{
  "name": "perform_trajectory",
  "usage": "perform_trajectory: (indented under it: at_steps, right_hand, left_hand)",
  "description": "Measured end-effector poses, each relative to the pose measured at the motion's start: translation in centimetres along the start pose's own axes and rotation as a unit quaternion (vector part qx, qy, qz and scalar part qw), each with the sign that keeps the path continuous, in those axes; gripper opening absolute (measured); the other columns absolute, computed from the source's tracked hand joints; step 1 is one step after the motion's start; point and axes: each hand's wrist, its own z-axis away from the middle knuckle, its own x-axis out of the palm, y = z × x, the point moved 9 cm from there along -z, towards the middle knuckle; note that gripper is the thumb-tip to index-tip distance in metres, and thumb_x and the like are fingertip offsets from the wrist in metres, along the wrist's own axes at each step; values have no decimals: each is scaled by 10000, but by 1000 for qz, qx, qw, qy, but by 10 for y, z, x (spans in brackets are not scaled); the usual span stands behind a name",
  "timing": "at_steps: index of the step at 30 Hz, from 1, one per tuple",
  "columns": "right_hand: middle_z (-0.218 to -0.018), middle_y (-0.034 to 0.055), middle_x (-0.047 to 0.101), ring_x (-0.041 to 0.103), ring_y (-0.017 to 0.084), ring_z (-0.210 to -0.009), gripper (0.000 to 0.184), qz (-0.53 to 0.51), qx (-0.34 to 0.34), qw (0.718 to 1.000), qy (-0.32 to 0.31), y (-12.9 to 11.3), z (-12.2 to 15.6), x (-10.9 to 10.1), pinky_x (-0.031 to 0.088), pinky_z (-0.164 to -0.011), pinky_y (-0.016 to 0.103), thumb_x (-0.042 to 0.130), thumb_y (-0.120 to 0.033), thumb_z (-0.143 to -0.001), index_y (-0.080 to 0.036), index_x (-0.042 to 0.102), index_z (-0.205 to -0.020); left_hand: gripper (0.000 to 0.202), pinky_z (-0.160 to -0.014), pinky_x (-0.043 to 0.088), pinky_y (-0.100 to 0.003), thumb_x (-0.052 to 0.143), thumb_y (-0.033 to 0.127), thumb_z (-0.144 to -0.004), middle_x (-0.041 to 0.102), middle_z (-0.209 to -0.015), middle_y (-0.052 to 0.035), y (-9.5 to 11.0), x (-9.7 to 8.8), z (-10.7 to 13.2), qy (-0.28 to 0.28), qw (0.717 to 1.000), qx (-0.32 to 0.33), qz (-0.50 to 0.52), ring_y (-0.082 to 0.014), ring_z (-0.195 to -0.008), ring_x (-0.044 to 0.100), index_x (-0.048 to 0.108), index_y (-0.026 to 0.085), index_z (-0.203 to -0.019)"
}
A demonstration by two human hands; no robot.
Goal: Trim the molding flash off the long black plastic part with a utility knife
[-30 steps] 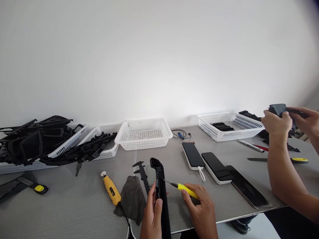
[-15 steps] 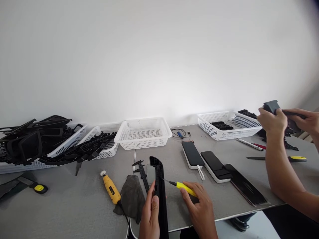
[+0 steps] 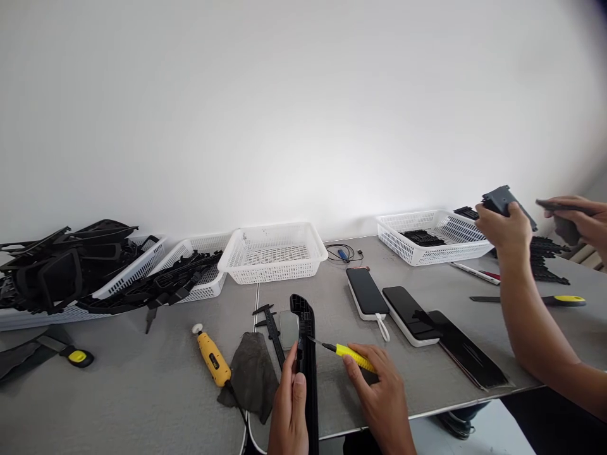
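Note:
My left hand (image 3: 290, 404) grips a long black plastic trim part (image 3: 307, 354) that stands on edge and reaches away from me over the grey table (image 3: 142, 392). My right hand (image 3: 379, 395) is closed on a yellow-handled craft knife (image 3: 348, 355), whose blade tip touches the part's right side near my left thumb. A black caliper (image 3: 271, 325) and a small grey rectangular piece (image 3: 288, 328) lie just left of the part.
A yellow rotary tool (image 3: 213, 361) and a dark cloth (image 3: 251, 376) lie to the left. White baskets (image 3: 272, 253) line the back, some holding black parts. Two power banks (image 3: 367, 294) and a black panel (image 3: 469, 351) lie right. A co-worker's hands (image 3: 507, 224) hold a dark part at right.
The co-worker's hands have moved apart, and the left one has lifted the dark part toward the basket. My hands and the knife have barely shifted.

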Motion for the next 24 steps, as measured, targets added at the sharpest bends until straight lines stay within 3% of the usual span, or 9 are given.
perform_trajectory:
  at_steps: [8,16,24]
  right_hand:
    - [-1025,81,747,664,275,-988,357,12,-1,1000,-6,-1,0,1,544,-867,397,638,-588,-953,-260,773,-989]
    - [-990,52,745,661,260,-960,313,13,-10,1000,-15,-5,0,3,532,-865,387,643,-564,-961,-275,764,-972]
    - [-939,34,740,651,254,-922,199,27,-47,998,-30,-12,1,7,515,-844,379,671,-457,-955,-277,753,-938]
  left_hand:
    - [650,-1311,291,-511,344,651,-1057,472,-1667,-46,-2,0,-2,-8,1000,-16,-9,-299,-1579,355,480,293,-1582]
    - [640,-1290,335,-498,363,659,-1048,521,-1632,-52,-5,-2,-3,2,1000,2,-9,-303,-1551,409,516,300,-1555]
    - [619,-1279,362,-495,386,635,-1052,551,-1605,-78,-4,-7,-4,28,1000,-3,6,-314,-1538,432,544,274,-1530]
